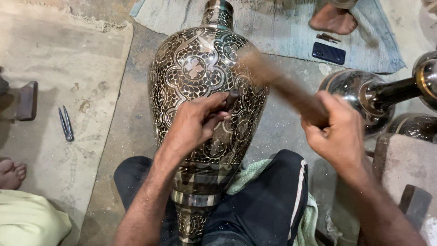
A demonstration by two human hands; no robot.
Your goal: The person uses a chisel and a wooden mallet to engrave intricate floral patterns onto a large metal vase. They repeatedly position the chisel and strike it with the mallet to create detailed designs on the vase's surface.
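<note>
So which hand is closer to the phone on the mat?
Right. The right hand grips a wooden mallet just below the phone; the left hand rests on the engraved vase, farther away.

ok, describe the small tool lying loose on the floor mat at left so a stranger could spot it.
Start at the big engraved vase in the middle, then look left across the tan mat. The compass-like tool lies alone there: two thin dark metal legs joined at one end, unlike the dark block nearby.
</note>
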